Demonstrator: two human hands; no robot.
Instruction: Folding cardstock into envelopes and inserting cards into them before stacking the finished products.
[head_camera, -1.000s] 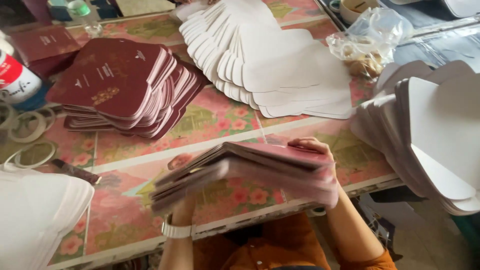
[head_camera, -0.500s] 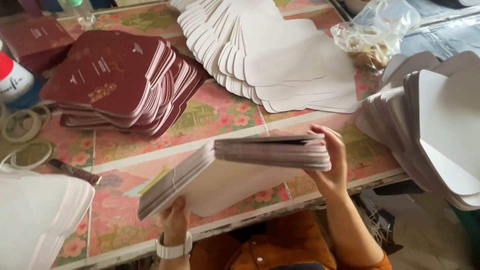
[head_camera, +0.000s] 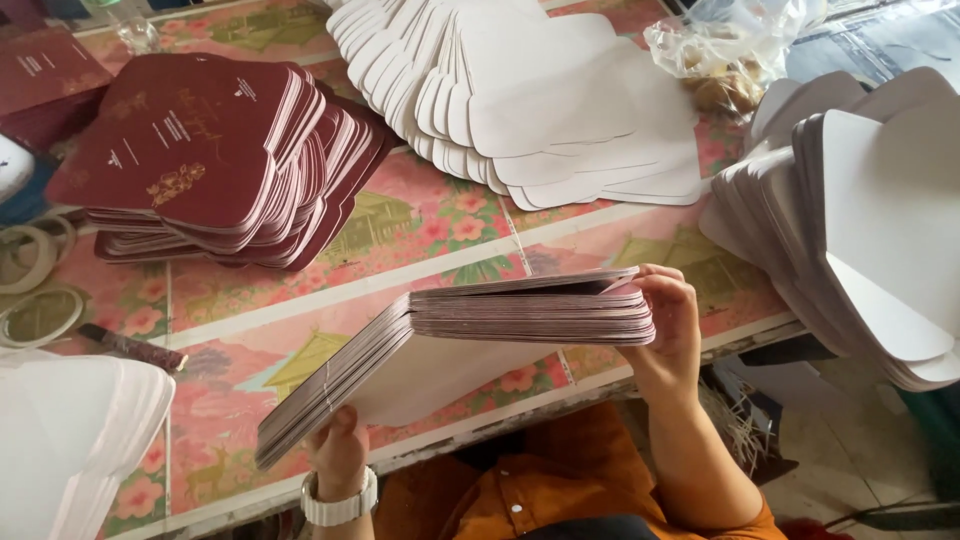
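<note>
Over the near edge of the worktop (head_camera: 400, 260), between my two hands: one thick stack of shaped cards (head_camera: 470, 345), edges pale, underside white, held clear of the floral cloth and tilted down toward my left.

Item, left hand (head_camera: 338, 452): closed on the lower left corner of the stack, thumb up against the card edges; white watch strap (head_camera: 340, 505) at the wrist.

Item, right hand (head_camera: 668, 318): closed on the right end of the stack, fingers wrapped over the edges, squaring them.

Item, maroon printed cards (head_camera: 215, 160): large fanned pile, face up, gold lettering, lying on the worktop to the far left, well apart from the held stack.

Item, white blank cards (head_camera: 540, 100): fanned pile, far centre, overlapping toward the right.

Item, second white pile (head_camera: 870, 220): at the right edge, overhanging the worktop.

Item, third white pile (head_camera: 70, 440): near left corner, partly cut off by the frame.

Item, clear plastic bag (head_camera: 735, 50): far right, contents brownish, not identifiable.

Item, tape rolls (head_camera: 40, 290): left edge, lying flat, with a dark stick-like tool (head_camera: 130, 347) just beside them.

Item, orange shirt (head_camera: 540, 485): mine, below the worktop edge.
</note>
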